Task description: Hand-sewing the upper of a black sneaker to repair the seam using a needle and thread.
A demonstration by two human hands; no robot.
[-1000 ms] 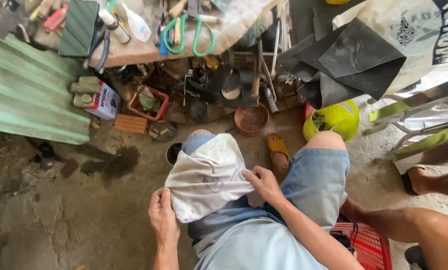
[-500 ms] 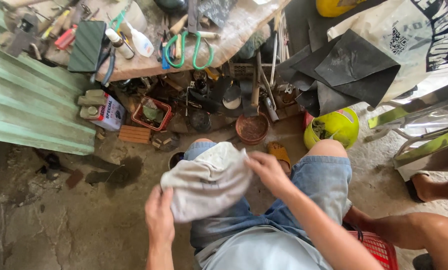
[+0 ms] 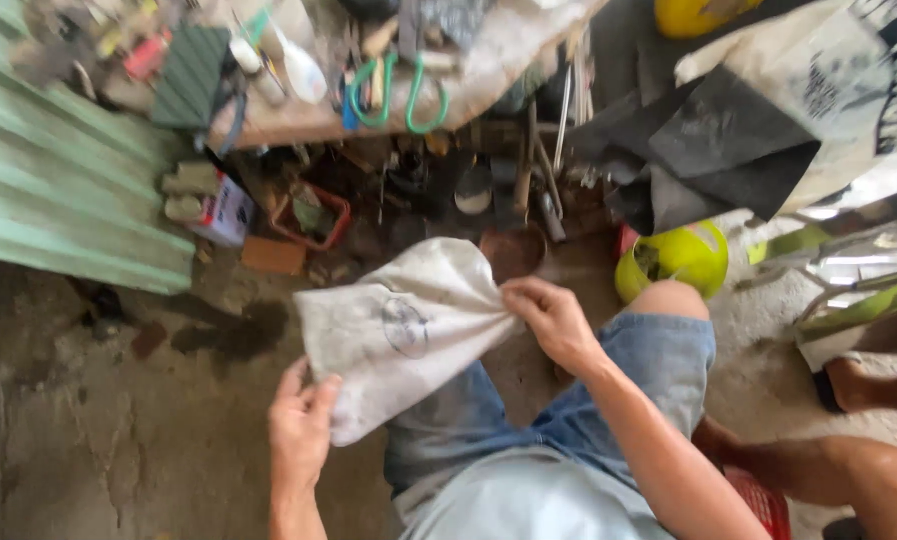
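I've got the cloth [image 3: 409,335] stretched over my left knee: left hand [image 3: 301,432] pinching its near edge, right hand [image 3: 554,318] gripping its right end, near the cluttered worktop [image 3: 489,60].

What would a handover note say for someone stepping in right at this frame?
Left hand: gripping the lower edge of the dirty white cloth sack.
Right hand: pinching the sack's bunched right end.
The sack is held stretched between both hands over the lap, above the blue denim shorts.
Nearby: yellow plastic container on the floor, green-handled tool on the cluttered bench.
Done: sack lifted and spread. Left: cannot tell from this view whether the sack holds anything.
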